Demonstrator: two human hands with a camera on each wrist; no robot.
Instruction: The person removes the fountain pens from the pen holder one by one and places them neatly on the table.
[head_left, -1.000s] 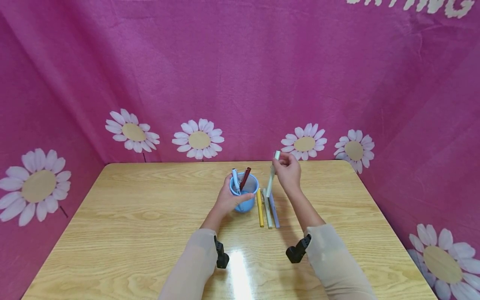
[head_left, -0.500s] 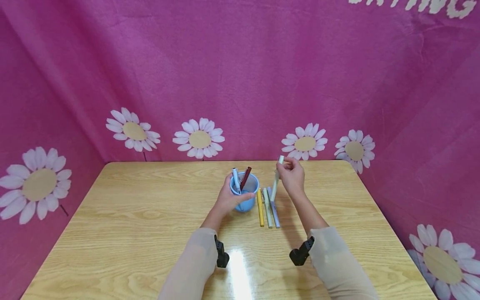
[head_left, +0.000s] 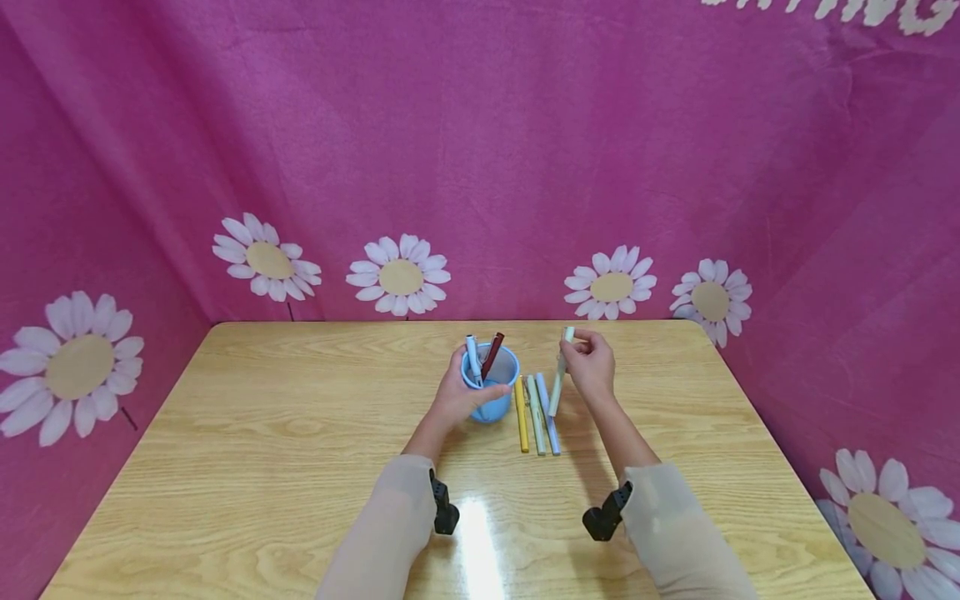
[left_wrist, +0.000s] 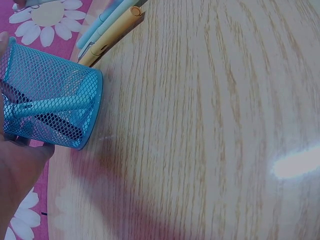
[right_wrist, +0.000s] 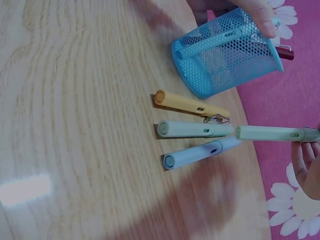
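My left hand (head_left: 452, 400) grips a blue mesh pen cup (head_left: 491, 408), its thumb across the near side just under the rim. Inside lean a light blue pen (head_left: 473, 360) and a dark red pen (head_left: 492, 354). To the right, my right hand (head_left: 595, 369) pinches a pale green pen (head_left: 558, 385) by its upper end; it hangs steeply, lower end down. Three pens lie side by side between the hands: yellow (right_wrist: 187, 103), pale green (right_wrist: 192, 129) and lavender-blue (right_wrist: 197, 151). In the right wrist view, the held pen's lower end shows close to the lying pens.
The wooden table (head_left: 300, 467) spreads around the hands. Pink cloth (head_left: 487, 167) with white daisies hangs behind its far edge and at both sides. A black wrist camera (head_left: 446, 508) sits on each forearm, and a bright reflection lies on the tabletop.
My right hand has moved right and toward me with the pale green pen, from over the lying pens to their right side. The left hand and pen cup have stayed put.
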